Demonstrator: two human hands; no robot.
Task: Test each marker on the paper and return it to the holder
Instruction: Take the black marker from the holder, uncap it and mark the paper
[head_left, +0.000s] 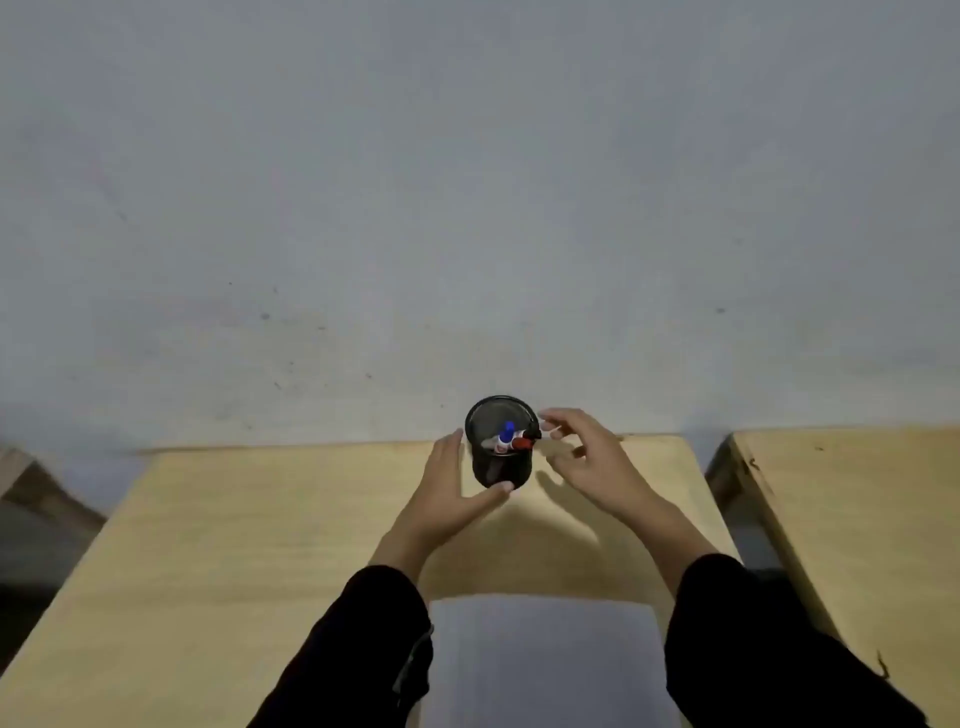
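Observation:
A black mesh holder (501, 467) stands at the far edge of the wooden desk (260, 545), close to the wall. Inside it are a blue-capped marker (507, 430) and a red-capped marker (521, 443). My left hand (449, 493) cups the holder from the left, fingers along its side and thumb against its front base. My right hand (587, 457) is at the holder's right rim. Its fingertips pinch the white barrel of a black-capped marker (540, 432), whose cap lies over the rim. A white sheet of paper (540, 660) lies on the desk near me, between my forearms.
A grey wall (467, 208) rises directly behind the desk. A second wooden desk (857, 519) stands to the right across a narrow gap. Part of another piece of furniture (31, 488) shows at the left edge.

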